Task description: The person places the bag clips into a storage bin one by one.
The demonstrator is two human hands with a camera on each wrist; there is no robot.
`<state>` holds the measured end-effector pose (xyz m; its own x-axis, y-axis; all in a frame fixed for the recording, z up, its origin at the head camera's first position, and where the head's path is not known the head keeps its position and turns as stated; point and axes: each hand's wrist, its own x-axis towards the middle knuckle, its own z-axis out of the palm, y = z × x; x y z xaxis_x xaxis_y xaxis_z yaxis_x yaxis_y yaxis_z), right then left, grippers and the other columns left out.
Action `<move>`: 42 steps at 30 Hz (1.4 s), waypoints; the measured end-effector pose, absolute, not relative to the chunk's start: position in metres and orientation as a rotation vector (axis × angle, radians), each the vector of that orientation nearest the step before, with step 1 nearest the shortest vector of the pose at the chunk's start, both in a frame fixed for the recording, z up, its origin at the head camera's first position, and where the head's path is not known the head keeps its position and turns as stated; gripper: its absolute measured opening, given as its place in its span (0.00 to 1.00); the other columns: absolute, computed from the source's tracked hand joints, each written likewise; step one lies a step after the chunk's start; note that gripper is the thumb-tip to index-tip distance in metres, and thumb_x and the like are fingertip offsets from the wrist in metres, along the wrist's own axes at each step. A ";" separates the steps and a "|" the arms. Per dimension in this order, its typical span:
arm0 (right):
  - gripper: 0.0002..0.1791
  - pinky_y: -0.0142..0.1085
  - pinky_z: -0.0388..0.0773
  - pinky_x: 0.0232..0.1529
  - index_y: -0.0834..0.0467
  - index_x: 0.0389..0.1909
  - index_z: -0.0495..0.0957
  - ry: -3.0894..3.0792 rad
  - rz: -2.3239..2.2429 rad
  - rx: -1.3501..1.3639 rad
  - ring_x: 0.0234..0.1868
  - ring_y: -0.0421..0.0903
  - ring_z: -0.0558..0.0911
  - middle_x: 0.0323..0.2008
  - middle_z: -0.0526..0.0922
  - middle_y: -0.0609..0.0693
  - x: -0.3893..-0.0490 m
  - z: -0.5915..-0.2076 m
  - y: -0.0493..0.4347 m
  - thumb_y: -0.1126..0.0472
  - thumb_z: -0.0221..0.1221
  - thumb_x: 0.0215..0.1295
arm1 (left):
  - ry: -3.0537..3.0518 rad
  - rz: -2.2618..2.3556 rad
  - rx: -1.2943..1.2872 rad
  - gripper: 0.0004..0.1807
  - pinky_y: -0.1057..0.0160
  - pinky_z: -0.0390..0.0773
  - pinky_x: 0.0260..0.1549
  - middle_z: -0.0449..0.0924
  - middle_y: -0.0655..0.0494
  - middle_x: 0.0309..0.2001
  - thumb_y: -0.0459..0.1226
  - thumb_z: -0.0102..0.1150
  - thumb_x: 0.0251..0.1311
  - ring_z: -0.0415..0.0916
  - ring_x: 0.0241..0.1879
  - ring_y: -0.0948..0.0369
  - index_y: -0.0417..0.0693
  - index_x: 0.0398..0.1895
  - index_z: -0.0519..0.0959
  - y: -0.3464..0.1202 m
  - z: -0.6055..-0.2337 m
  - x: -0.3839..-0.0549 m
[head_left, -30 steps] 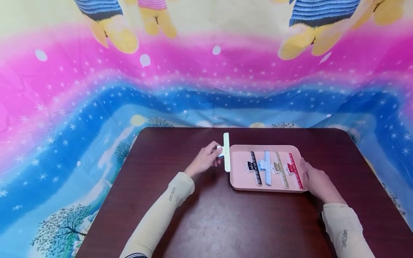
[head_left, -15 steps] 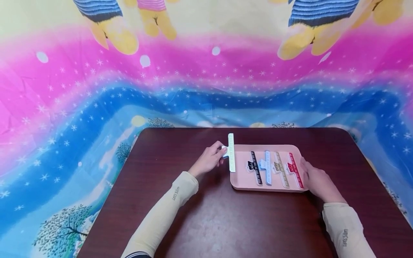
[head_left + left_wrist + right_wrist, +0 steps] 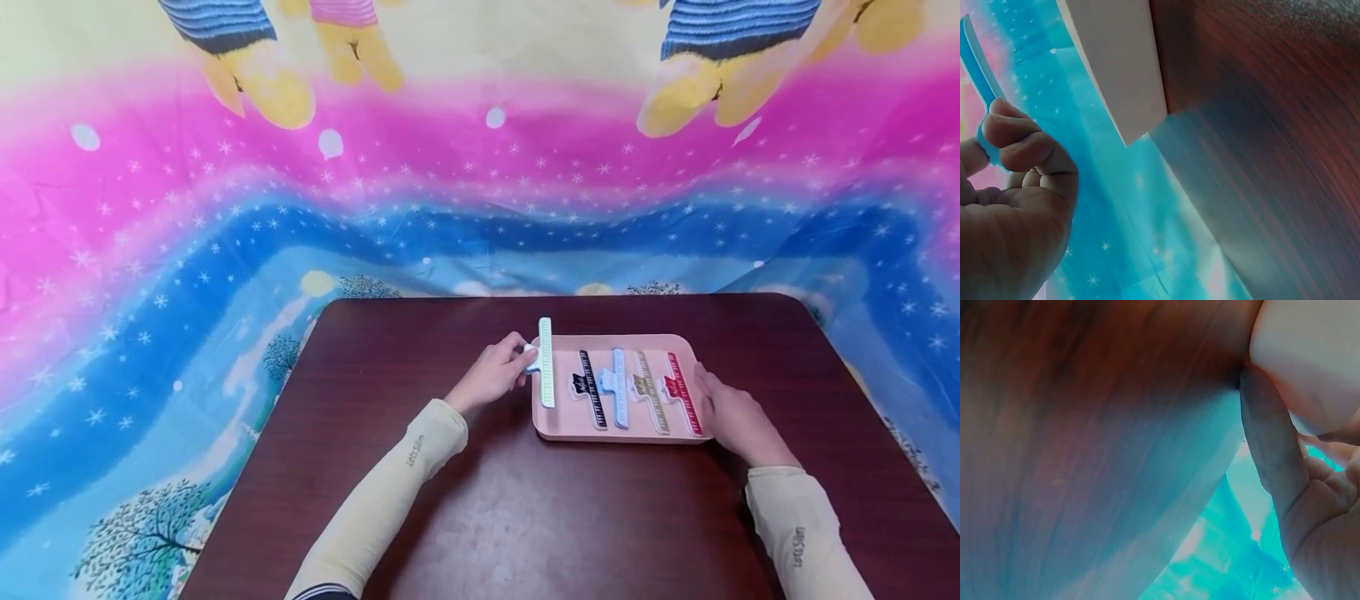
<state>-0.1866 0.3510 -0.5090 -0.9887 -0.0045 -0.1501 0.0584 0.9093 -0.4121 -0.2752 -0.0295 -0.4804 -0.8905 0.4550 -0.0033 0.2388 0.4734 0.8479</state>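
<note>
In the head view my left hand (image 3: 495, 371) pinches a pale green bag clip (image 3: 546, 362) by its handle, between thumb and fingers. Its long ribbed bar stands over the left end of a pink tray (image 3: 558, 422). The left wrist view shows the curled fingers (image 3: 1029, 144) on the clip's blue handle side (image 3: 982, 69). My right hand (image 3: 738, 421) rests against the tray's right end, its thumb (image 3: 1266, 419) straight along the wall. Inside lie a black clip (image 3: 593, 392), a light blue clip (image 3: 619, 387), a tan clip (image 3: 651, 396) and a red clip (image 3: 682, 396), side by side.
The tray sits on a dark reddish-brown table (image 3: 495, 508) with rounded far corners. A printed curtain (image 3: 480, 200) in pink and blue hangs behind and around the table.
My left hand has carried the pale green clip rightward, from beside the tray's left rim to over its left end. The right hand has stayed at the tray's right end.
</note>
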 end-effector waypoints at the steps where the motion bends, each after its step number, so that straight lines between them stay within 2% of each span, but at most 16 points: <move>1: 0.37 0.72 0.65 0.65 0.67 0.81 0.46 2.928 -0.632 0.036 0.67 0.79 0.67 0.72 0.59 0.80 -0.187 -0.509 0.351 0.62 0.50 0.79 | 2.493 1.377 0.595 0.12 0.67 0.71 0.21 0.79 0.55 0.23 0.48 0.50 0.79 0.70 0.18 0.62 0.49 0.46 0.75 -0.029 -0.480 -0.275; 6: 0.38 0.72 0.65 0.65 0.66 0.81 0.45 2.921 -0.626 0.052 0.66 0.79 0.67 0.70 0.60 0.81 -0.188 -0.509 0.350 0.61 0.51 0.79 | 2.538 1.332 0.617 0.13 0.67 0.70 0.22 0.79 0.54 0.21 0.47 0.51 0.79 0.70 0.19 0.63 0.47 0.46 0.75 -0.026 -0.480 -0.275; 13: 0.38 0.72 0.66 0.64 0.66 0.81 0.45 2.924 -0.614 0.048 0.65 0.79 0.68 0.70 0.61 0.81 -0.187 -0.511 0.351 0.60 0.51 0.79 | 2.608 1.208 0.666 0.13 0.68 0.69 0.25 0.84 0.46 0.25 0.46 0.50 0.79 0.73 0.22 0.65 0.45 0.47 0.75 -0.019 -0.487 -0.277; 22: 0.39 0.72 0.66 0.64 0.65 0.81 0.44 2.913 -0.616 0.055 0.66 0.79 0.67 0.71 0.60 0.81 -0.188 -0.511 0.351 0.61 0.52 0.79 | 2.711 1.049 0.613 0.14 0.67 0.73 0.26 0.79 0.59 0.23 0.49 0.50 0.79 0.76 0.23 0.64 0.47 0.47 0.74 -0.014 -0.496 -0.274; 28: 0.39 0.72 0.65 0.65 0.65 0.81 0.44 2.921 -0.620 0.042 0.67 0.79 0.66 0.71 0.59 0.80 -0.187 -0.510 0.351 0.61 0.51 0.78 | 2.833 0.928 0.593 0.16 0.62 0.76 0.35 0.80 0.54 0.28 0.49 0.51 0.77 0.76 0.30 0.58 0.45 0.50 0.76 -0.009 -0.499 -0.274; 37: 0.39 0.73 0.64 0.64 0.65 0.82 0.42 2.895 -0.634 0.077 0.66 0.79 0.66 0.70 0.59 0.81 -0.186 -0.513 0.355 0.58 0.51 0.80 | 2.868 0.812 0.522 0.25 0.53 0.82 0.44 0.86 0.46 0.42 0.52 0.49 0.78 0.84 0.43 0.51 0.42 0.61 0.74 -0.001 -0.502 -0.271; 42: 0.39 0.72 0.65 0.65 0.65 0.81 0.43 2.911 -0.630 0.053 0.66 0.79 0.67 0.70 0.59 0.81 -0.188 -0.514 0.355 0.60 0.51 0.79 | 2.911 0.736 0.539 0.22 0.55 0.82 0.39 0.85 0.49 0.36 0.53 0.51 0.77 0.83 0.37 0.54 0.45 0.58 0.74 0.001 -0.507 -0.270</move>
<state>-0.1875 0.3545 -0.5140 -0.9861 0.0001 -0.1662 0.0688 0.9105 -0.4078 -0.2701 0.0007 -0.5069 -0.9334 0.3587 -0.0019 0.3148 0.8215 0.4755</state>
